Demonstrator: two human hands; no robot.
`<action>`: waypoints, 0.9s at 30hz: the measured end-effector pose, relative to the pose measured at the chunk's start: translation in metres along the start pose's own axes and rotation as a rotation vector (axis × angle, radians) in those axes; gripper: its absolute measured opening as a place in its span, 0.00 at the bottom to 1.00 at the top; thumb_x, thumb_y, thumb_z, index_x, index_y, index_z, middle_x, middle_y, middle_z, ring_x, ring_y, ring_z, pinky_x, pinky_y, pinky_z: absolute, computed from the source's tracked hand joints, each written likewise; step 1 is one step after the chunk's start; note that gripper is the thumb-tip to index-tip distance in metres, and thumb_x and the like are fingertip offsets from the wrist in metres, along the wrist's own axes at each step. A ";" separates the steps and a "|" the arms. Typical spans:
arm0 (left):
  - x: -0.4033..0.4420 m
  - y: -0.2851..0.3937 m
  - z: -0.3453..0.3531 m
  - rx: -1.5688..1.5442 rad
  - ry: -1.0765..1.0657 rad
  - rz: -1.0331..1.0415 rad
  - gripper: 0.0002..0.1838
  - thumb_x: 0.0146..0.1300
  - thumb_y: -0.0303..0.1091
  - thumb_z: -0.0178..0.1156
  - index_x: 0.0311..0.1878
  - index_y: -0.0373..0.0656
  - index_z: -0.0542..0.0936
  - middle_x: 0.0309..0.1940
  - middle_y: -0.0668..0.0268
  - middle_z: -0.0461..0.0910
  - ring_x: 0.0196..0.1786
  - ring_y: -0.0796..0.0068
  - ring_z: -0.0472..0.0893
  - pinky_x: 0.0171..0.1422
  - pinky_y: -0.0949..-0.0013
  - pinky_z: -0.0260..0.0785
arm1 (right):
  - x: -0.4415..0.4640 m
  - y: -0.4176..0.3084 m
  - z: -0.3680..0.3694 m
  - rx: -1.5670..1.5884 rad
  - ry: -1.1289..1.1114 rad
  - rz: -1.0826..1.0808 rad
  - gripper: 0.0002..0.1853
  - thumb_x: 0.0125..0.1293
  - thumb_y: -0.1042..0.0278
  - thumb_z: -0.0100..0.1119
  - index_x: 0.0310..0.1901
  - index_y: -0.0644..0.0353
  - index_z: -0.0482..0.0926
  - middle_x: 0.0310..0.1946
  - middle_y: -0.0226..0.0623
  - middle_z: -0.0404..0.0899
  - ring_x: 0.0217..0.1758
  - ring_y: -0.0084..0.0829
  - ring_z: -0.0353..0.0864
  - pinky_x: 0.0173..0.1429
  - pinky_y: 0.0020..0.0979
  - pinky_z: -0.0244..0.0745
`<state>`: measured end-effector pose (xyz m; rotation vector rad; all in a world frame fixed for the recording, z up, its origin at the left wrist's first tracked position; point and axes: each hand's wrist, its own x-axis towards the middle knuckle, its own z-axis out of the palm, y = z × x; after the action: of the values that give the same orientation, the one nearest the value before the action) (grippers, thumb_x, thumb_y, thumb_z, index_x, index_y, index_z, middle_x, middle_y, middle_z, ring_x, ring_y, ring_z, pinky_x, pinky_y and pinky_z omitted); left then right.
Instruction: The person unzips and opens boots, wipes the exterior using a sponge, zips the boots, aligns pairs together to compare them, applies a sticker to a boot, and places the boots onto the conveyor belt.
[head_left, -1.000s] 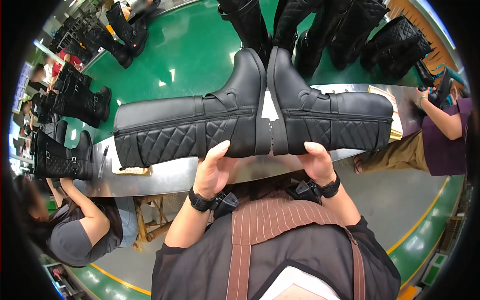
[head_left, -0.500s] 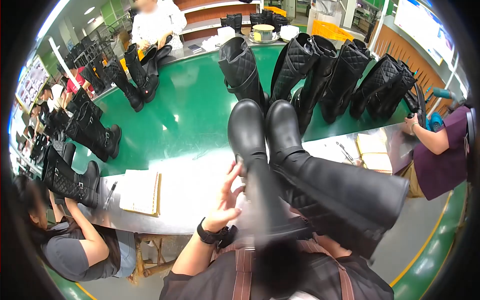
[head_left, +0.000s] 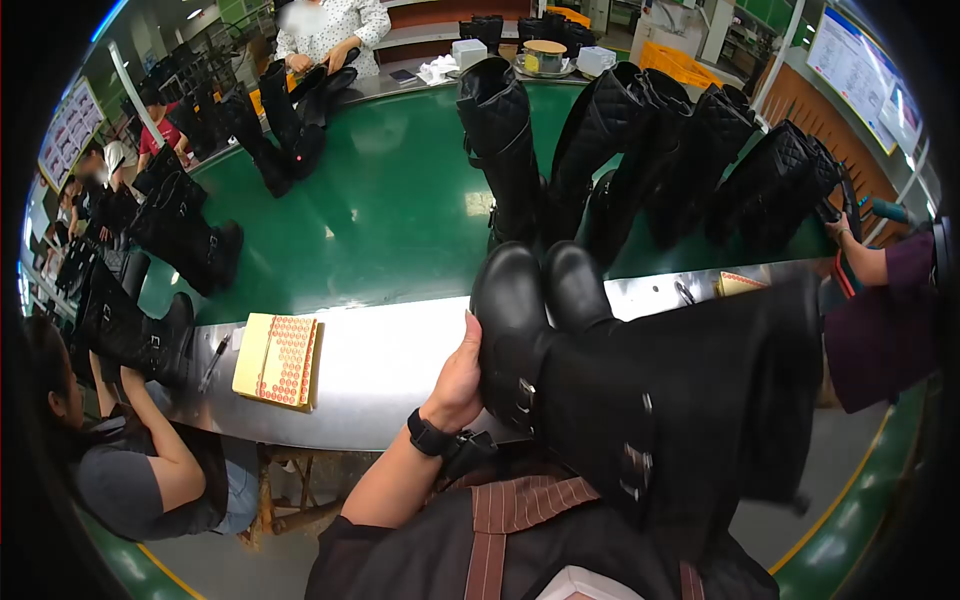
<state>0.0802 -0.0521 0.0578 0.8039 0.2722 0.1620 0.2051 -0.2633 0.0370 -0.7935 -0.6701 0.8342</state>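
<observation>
Two tall black boots lie side by side before my chest, toes pointing away and shafts leaning to the right. On the nearer boot (head_left: pixel 590 400), metal buckles show along the side. My left hand (head_left: pixel 462 385), with a black band on its wrist, is closed on that boot's foot, thumb along its side and the other fingers hidden behind it. Partly covered by it is the second boot (head_left: pixel 578 285), of which the rounded toe shows best. My right hand is out of sight, the wide shafts covering that side.
A metal ledge (head_left: pixel 390 350) borders the green table (head_left: pixel 370 210). Upright black boots (head_left: pixel 500 140) stand beyond my pair. On the ledge lie a sticker-covered yellow pad (head_left: pixel 285 360) and a pen (head_left: pixel 213 362). Co-workers sit left (head_left: pixel 150 480) and stand right (head_left: pixel 880 330) and at the back (head_left: pixel 335 40).
The nearer boot's shaft has swung right, over the second boot, turning its buckles into view. My left hand, with fingers apart before, has closed on its foot. Both toes appear lower in view.
</observation>
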 end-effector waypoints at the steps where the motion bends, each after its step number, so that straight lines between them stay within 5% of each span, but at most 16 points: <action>1: -0.001 0.002 -0.003 0.004 -0.004 0.001 0.35 0.75 0.58 0.38 0.72 0.39 0.61 0.68 0.58 0.68 0.68 0.65 0.69 0.73 0.59 0.60 | 0.001 0.000 -0.006 0.104 -0.025 -0.001 0.28 0.74 0.60 0.40 0.71 0.66 0.58 0.69 0.49 0.64 0.72 0.41 0.63 0.76 0.41 0.57; 4: -0.005 -0.009 -0.032 -0.410 -0.281 -0.081 0.27 0.76 0.46 0.39 0.69 0.38 0.65 0.63 0.56 0.73 0.64 0.61 0.74 0.71 0.57 0.64 | 0.004 -0.006 -0.016 0.404 -0.112 0.053 0.27 0.77 0.59 0.36 0.71 0.67 0.58 0.69 0.51 0.64 0.72 0.43 0.63 0.76 0.42 0.57; 5: -0.014 -0.008 -0.034 -0.399 -0.207 -0.160 0.28 0.75 0.44 0.38 0.72 0.39 0.60 0.69 0.53 0.65 0.70 0.54 0.67 0.77 0.50 0.54 | 0.006 -0.006 -0.014 0.477 -0.124 0.083 0.27 0.78 0.59 0.34 0.71 0.67 0.57 0.68 0.51 0.64 0.72 0.43 0.63 0.76 0.42 0.57; 8: -0.020 -0.012 -0.028 -0.401 -0.205 -0.103 0.33 0.74 0.52 0.42 0.75 0.43 0.55 0.73 0.53 0.58 0.74 0.53 0.60 0.79 0.49 0.49 | 0.011 -0.012 -0.002 0.584 0.149 0.322 0.28 0.77 0.55 0.40 0.71 0.63 0.57 0.70 0.49 0.62 0.73 0.43 0.62 0.76 0.46 0.56; 12: -0.020 -0.013 -0.020 -0.334 -0.191 -0.012 0.36 0.72 0.56 0.45 0.75 0.45 0.55 0.72 0.57 0.60 0.74 0.58 0.61 0.78 0.52 0.53 | 0.000 -0.007 0.002 0.521 0.219 0.194 0.32 0.73 0.51 0.50 0.72 0.58 0.56 0.71 0.41 0.62 0.74 0.41 0.60 0.78 0.46 0.52; 24: -0.019 -0.021 -0.021 -0.393 -0.105 0.100 0.31 0.73 0.51 0.48 0.74 0.50 0.56 0.70 0.64 0.65 0.71 0.65 0.67 0.75 0.54 0.59 | -0.003 -0.010 0.008 0.342 0.417 0.111 0.28 0.74 0.51 0.50 0.68 0.58 0.64 0.65 0.38 0.70 0.66 0.37 0.71 0.69 0.44 0.66; 27: -0.017 -0.022 -0.017 -0.369 -0.055 0.117 0.31 0.73 0.50 0.48 0.74 0.50 0.55 0.71 0.64 0.64 0.71 0.64 0.67 0.75 0.54 0.59 | -0.004 -0.011 0.011 0.278 0.404 0.141 0.30 0.74 0.50 0.48 0.71 0.57 0.58 0.69 0.41 0.65 0.71 0.41 0.65 0.75 0.47 0.58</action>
<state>0.0595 -0.0596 0.0338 0.4573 0.1367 0.2902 0.1991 -0.2680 0.0510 -0.7319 -0.1372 0.8402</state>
